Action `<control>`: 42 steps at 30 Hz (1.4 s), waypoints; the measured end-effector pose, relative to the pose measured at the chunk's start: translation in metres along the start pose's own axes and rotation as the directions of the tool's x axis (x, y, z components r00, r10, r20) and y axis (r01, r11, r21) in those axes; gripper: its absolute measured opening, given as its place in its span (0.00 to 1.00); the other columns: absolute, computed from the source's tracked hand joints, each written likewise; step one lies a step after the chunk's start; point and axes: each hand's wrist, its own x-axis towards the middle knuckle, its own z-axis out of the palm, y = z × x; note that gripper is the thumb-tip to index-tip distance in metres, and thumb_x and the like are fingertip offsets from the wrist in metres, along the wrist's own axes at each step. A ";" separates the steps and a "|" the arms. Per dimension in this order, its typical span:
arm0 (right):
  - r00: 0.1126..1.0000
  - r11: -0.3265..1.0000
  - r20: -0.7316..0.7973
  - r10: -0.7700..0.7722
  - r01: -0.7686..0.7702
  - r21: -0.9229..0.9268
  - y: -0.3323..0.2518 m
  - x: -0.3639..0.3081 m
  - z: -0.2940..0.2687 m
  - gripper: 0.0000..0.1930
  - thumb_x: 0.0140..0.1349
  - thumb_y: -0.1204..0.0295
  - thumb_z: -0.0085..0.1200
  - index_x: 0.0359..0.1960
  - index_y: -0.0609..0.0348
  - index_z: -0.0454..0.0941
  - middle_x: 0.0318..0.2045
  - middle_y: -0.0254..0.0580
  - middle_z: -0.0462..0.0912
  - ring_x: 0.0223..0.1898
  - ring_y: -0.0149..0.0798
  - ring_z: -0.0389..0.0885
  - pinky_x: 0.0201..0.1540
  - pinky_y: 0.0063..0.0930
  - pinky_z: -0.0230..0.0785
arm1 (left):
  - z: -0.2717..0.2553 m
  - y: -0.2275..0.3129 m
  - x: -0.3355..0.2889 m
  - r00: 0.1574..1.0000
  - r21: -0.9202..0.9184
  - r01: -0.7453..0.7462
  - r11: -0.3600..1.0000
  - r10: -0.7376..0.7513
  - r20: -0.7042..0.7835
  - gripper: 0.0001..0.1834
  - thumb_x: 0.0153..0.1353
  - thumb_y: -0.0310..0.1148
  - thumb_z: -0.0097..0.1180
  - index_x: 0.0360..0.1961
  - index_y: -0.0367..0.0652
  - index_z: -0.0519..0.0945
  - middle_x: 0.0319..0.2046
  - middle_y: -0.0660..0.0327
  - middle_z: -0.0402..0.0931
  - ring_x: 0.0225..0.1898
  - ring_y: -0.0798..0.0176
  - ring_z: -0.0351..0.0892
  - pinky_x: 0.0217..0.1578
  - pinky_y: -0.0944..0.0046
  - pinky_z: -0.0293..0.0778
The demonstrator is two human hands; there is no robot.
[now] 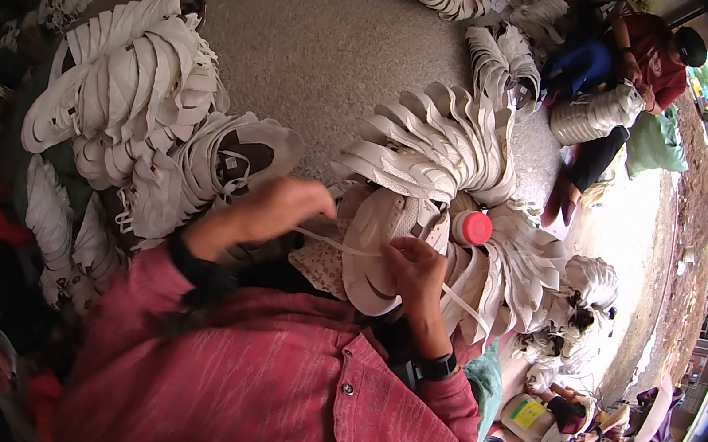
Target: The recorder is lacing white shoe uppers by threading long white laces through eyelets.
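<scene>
A white shoe upper (364, 263) lies across my lap, its mesh and eyelet part on the far side. My right hand (418, 274) is closed in a pinch on the upper near its eyelets. My left hand (280, 209), a little blurred, is raised to the left of it, with fingers closed on a white shoelace (335, 244) that runs across toward my right fingers. Another length of lace (468, 308) hangs out beyond my right hand. Part of the upper is hidden behind my right fingers.
Beyond the upper stands a fanned stack of white uppers (436, 142), with a red-lidded jar (474, 228) beside it. More stacks (137, 67) stand at left. A co-worker (651, 68) sits at far right holding uppers; other people (586, 430) work at lower right.
</scene>
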 end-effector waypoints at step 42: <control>0.797 0.794 0.336 -0.502 0.578 -0.186 -0.017 0.034 -0.034 0.09 0.52 0.79 0.62 0.36 0.59 0.83 0.34 0.41 0.79 0.34 0.42 0.81 0.38 0.30 0.74 | 0.034 -0.003 0.126 0.718 0.066 -0.357 0.932 0.229 0.657 0.15 0.42 0.25 0.63 0.34 0.39 0.75 0.34 0.56 0.72 0.41 0.53 0.75 0.41 0.58 0.72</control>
